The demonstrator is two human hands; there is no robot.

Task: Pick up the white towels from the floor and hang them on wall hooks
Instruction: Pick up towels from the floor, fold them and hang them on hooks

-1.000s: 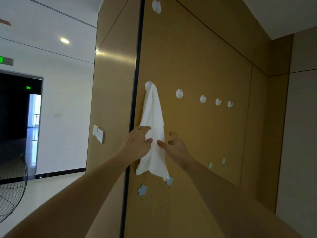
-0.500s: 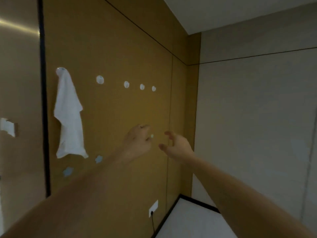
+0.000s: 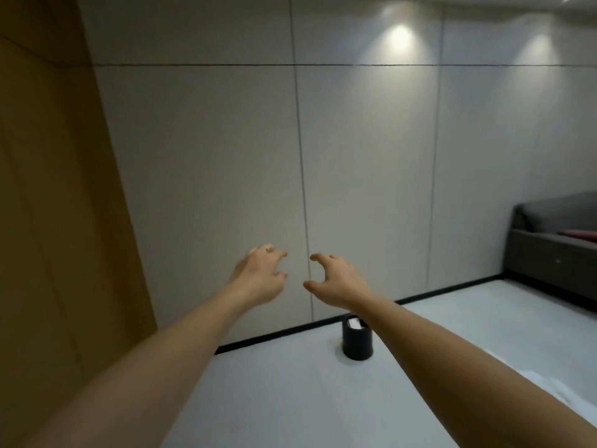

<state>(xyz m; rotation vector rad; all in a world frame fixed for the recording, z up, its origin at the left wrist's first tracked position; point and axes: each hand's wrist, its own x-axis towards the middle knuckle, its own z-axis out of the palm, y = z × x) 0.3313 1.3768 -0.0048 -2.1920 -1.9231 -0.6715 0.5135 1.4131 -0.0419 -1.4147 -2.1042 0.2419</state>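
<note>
Fingers [image 3: 274, 253] of the left hand [image 3: 260, 278] are seen loosely curled and slightly spread, nothing held between them. The right hand [image 3: 336, 279] is held out beside it at the same height, fingers hooked and apart, thumb pointing toward the left hand; nothing is gripped. A narrow gap is kept between the two hands. Both bare forearms are stretched forward from the bottom corners of the frame.

Head view, only view available. No white towel can be made out with certainty, and no wall hooks are seen. A pale crumpled shape [image 3: 571, 392] is noted on the floor at the right edge, below the right forearm and well apart from the fingers; it may be cloth, but blur prevents a firm call. Its colour is whitish and close to that of the floor, with soft folds faintly visible.

A small black cylindrical bin [image 3: 357, 339] is seen standing upright on the light floor [image 3: 290, 399], near the wall base and just below the right wrist in the frame, with something white inside its rim. No writing, brand or label can be read anywhere.

A grey panelled wall [image 3: 371, 156] with thin dark seams fills the middle, lit by two ceiling spots. A tan wood-toned panel [image 3: 48, 189] is seen at the left. A black skirting strip [image 3: 274, 334] runs along the wall foot. A grey upholstered sofa [image 3: 555, 247] with a dark red item on it is seen at far right.
</note>
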